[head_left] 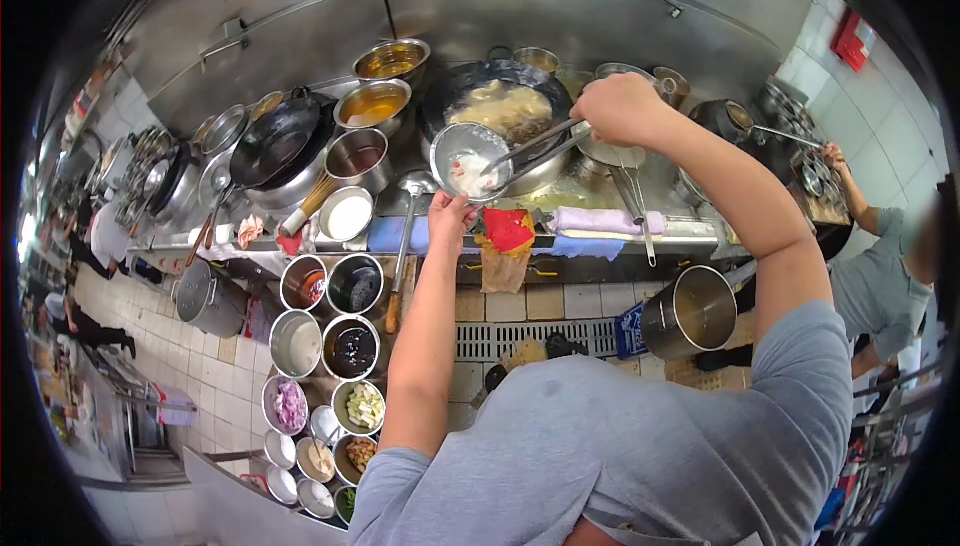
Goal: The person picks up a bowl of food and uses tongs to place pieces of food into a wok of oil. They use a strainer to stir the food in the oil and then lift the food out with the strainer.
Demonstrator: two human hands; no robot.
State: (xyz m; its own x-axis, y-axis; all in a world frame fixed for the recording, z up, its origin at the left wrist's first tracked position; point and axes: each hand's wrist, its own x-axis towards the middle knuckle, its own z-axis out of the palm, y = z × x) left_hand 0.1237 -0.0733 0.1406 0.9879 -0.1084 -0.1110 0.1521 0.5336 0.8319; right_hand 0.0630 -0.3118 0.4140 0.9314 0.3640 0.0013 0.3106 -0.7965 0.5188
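My left hand [452, 218] grips the near rim of a metal bowl [441, 158], tilted beside the wok. Inside it lies a white batter-like mixture [474, 176] with reddish bits. Long tongs or chopsticks [540, 143] run from my right hand [612, 111] down into the bowl; my fingers are closed around their upper end. Just behind the bowl, a large dark wok [440, 96] holds bubbling oil with pale pieces [500, 106] frying in it.
Bowls of yellow liquid [375, 103] stand left of the wok. A ladle [397, 286] lies across the counter edge. Sauce and ingredient pots [352, 348] fill the lower left. A large pot [690, 314] stands at right. Another person [880, 271] holds a long-handled pan at far right.
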